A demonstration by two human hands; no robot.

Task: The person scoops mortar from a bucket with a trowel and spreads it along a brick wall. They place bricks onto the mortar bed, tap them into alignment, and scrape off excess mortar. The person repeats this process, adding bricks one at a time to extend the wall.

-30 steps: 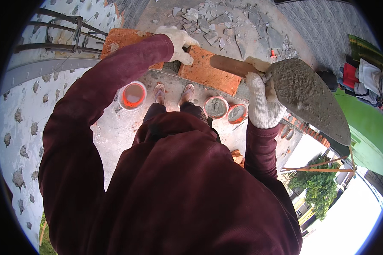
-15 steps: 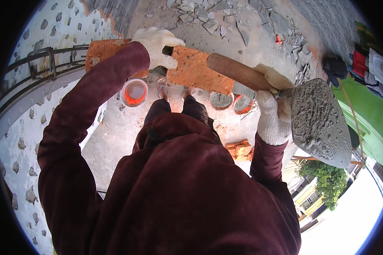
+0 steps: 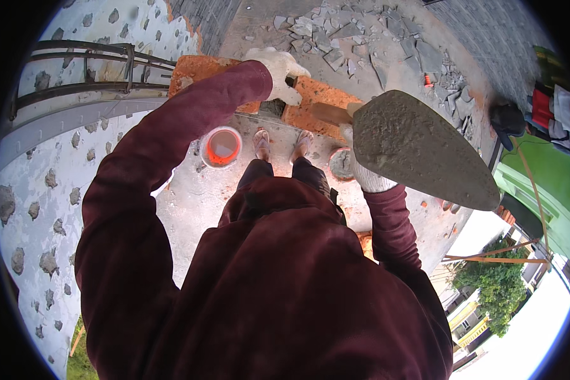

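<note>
My left hand (image 3: 273,68), in a pale knit glove, reaches across the row of bricks. Its fingers and thumb close on the near-left end of an orange brick (image 3: 311,95). Another orange brick (image 3: 196,68) lies left of it, partly under my sleeve, with grey mortar (image 3: 272,109) in the gap between. A trowel (image 3: 418,149) is in my gloved right hand (image 3: 368,179), its broad blade smeared with grey mortar and pointing to the lower right. The blade hides most of that hand. The trowel's wooden handle (image 3: 329,114) overlaps the right brick in view.
On the floor below stand a bucket (image 3: 222,166) of cloudy liquid and another bucket (image 3: 341,179) with grey mix. Broken tile pieces (image 3: 335,44) litter the far floor. Dark metal bars (image 3: 76,87) run along the chipped wall at left. Clothes (image 3: 544,107) hang at far right.
The trowel has come left and turned, so its blade now covers much of my right hand. My left hand keeps its place at the brick's end. The whole view has shifted.
</note>
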